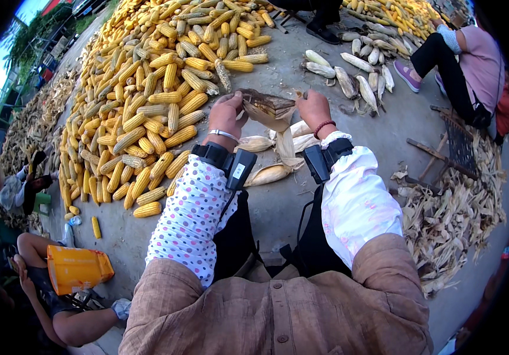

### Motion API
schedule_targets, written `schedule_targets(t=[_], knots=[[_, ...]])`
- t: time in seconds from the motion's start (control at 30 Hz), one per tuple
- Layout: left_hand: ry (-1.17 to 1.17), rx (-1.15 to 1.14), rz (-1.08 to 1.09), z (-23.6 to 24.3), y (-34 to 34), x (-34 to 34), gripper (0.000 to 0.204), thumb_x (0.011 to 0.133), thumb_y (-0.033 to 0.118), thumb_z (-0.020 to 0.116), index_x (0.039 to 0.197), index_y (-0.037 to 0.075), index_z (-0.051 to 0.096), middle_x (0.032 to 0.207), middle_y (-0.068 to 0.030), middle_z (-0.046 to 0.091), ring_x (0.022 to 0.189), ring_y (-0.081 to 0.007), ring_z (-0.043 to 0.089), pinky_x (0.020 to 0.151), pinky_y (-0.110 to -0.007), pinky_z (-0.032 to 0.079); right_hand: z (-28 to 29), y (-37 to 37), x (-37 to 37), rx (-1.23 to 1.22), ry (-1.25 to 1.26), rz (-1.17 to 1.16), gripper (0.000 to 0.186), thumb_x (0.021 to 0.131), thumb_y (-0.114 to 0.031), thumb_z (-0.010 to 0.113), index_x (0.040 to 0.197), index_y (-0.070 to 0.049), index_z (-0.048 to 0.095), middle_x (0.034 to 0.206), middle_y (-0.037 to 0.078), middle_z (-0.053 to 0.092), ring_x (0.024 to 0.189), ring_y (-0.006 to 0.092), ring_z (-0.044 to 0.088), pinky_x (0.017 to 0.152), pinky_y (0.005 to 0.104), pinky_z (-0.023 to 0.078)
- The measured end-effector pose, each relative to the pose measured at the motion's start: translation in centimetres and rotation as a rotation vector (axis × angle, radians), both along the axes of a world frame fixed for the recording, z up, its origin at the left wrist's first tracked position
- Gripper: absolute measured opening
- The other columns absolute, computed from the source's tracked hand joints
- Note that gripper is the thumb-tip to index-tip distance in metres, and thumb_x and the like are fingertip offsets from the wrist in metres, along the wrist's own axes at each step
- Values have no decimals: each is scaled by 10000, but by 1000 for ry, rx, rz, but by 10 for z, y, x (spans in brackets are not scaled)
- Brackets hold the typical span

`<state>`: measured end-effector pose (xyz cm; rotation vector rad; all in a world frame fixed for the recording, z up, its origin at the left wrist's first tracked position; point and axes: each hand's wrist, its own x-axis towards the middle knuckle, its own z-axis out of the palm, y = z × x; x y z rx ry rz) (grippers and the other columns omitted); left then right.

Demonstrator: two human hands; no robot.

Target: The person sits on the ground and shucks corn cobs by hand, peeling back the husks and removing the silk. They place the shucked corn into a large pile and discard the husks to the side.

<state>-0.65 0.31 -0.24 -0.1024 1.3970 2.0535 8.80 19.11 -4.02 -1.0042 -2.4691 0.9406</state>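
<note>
Between my hands is an ear of corn (270, 107) with a darkened, brownish top and dry husk peeled partly back. My left hand (226, 116) is closed around its dark left end. On the other side, my right hand (315, 111) pinches at its right end, fingers bent and partly hidden. A strip of pale husk (286, 142) hangs down below the ear. Beneath it on the ground lie several unhusked ears (267, 174) in whitish husks. Just left of my left hand rises a big heap of husked yellow corn (148, 118).
More unhusked ears (358, 86) lie ahead to the right. Loose husks (450, 225) are piled beside a low wooden chair (444, 157) on the right. A person in pink (482, 59) sits at far right; another, by an orange bucket (77, 269), sits at left.
</note>
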Motion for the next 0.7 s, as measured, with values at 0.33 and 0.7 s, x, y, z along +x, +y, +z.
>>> schedule_targets(t=[0.33, 0.7], knots=[[-159, 195, 135, -21, -13, -27, 141, 889, 198, 514, 982, 98, 547, 923, -25, 588, 929, -206, 524, 875, -454, 369, -27, 56, 13, -156, -49, -224, 282, 713, -180, 568, 817, 80, 604, 678, 193, 614, 552, 261, 621, 470, 374, 473], [-270, 236, 288, -17, -19, -36, 192, 912, 242, 464, 1006, 97, 548, 1007, -53, 598, 974, -241, 531, 883, -486, 377, -81, 116, 30, -8, -120, -466, 228, 756, -183, 543, 701, 13, 646, 699, 190, 631, 585, 261, 628, 503, 382, 475]])
